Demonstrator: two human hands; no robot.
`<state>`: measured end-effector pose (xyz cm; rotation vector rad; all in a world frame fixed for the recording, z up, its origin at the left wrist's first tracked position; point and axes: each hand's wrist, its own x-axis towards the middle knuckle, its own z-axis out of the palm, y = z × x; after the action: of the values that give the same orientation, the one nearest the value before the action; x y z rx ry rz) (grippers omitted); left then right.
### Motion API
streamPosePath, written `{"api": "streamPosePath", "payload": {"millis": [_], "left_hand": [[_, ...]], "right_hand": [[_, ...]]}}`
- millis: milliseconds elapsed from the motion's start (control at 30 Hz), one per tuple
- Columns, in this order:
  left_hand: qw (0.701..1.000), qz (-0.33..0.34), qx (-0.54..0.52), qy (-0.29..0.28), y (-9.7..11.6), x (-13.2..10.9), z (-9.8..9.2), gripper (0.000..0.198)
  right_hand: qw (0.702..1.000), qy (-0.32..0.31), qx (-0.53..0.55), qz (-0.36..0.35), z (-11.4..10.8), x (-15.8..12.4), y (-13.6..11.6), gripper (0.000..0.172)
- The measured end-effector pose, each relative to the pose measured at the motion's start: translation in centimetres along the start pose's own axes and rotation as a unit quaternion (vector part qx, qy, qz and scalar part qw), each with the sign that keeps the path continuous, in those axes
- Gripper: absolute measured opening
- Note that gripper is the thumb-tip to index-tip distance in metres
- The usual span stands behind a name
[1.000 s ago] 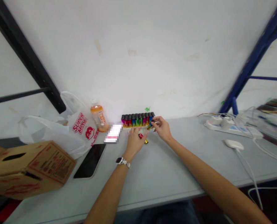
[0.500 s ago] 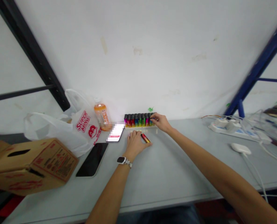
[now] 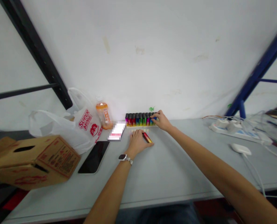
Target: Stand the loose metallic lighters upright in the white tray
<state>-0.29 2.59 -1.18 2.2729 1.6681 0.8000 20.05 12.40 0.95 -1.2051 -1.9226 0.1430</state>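
Rows of colourful lighters (image 3: 140, 120) with black tops stand upright, packed in a shallow pale tray (image 3: 141, 127) against the wall. At the row's right end, my right hand (image 3: 161, 120) has its thumb and fingers pinched on the upper part of a lighter there; the fingers partly cover it. In front of the tray, my left hand (image 3: 138, 143) rests low over the table, palm down. A single red-and-yellow lighter (image 3: 147, 137) lies slanted between its thumb and fingers, the thumb at the near end. A watch (image 3: 123, 157) is on the left wrist.
Left of the hands lie a lit phone (image 3: 117, 131) and a dark tablet-like device (image 3: 94, 157). Beyond them are an orange-capped bottle (image 3: 103, 115), a white plastic bag (image 3: 82, 124) and a cardboard box (image 3: 35, 161). A power strip (image 3: 238, 132) and white charger (image 3: 241, 148) with cables are right.
The whole view has shifted slightly. My right hand stays at the row's right end, its fingers slightly changed in pose; my left hand keeps the same lighter in about the same place.
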Motion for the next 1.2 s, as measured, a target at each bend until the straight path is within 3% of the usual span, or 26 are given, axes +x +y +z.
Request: {"api": "streamPosePath", "payload": {"millis": [167,233,300,467,667,733,833,933,1067,1200], "left_hand": [[0.997,0.052,-0.055,0.031,-0.4,0.3,0.5,0.069],[0.993,0.081,-0.075,0.050,-0.6,0.4,0.6,0.068],[0.987,0.109,-0.094,0.069,-0.7,0.6,0.5,0.065],[0.976,0.151,-0.126,0.091,0.1,0.6,-0.1,0.058],[0.960,0.160,-0.218,0.078,0.4,0.2,-1.2,0.066],[0.952,0.148,-0.256,0.080,0.2,0.2,-1.7,0.059],[0.948,0.128,-0.273,0.102,-0.1,0.4,-2.2,0.050],[0.954,0.118,-0.259,0.096,-0.1,0.5,-2.1,0.038],[0.961,0.122,-0.237,0.073,0.3,0.5,-1.9,0.030],[0.959,0.120,-0.250,0.062,0.8,0.4,-1.7,0.026]], "right_hand": [[0.999,0.045,0.016,0.017,1.0,-2.5,-1.9,0.032],[0.995,0.061,0.060,0.054,1.8,-3.9,-2.9,0.028],[0.983,0.014,0.130,0.126,2.7,-5.3,-4.0,0.034],[0.913,-0.092,0.354,0.184,3.2,-7.1,-6.6,0.044],[0.838,-0.048,0.457,0.294,2.5,-8.2,-8.7,0.038],[0.846,-0.028,0.436,0.305,2.6,-8.6,-8.8,0.043],[0.896,0.020,0.357,0.264,3.1,-9.0,-8.5,0.049],[0.924,0.058,0.293,0.241,3.5,-9.0,-8.2,0.041],[0.933,0.072,0.274,0.223,3.7,-8.9,-7.9,0.033],[0.927,0.054,0.307,0.210,3.5,-9.0,-8.1,0.038]]}}
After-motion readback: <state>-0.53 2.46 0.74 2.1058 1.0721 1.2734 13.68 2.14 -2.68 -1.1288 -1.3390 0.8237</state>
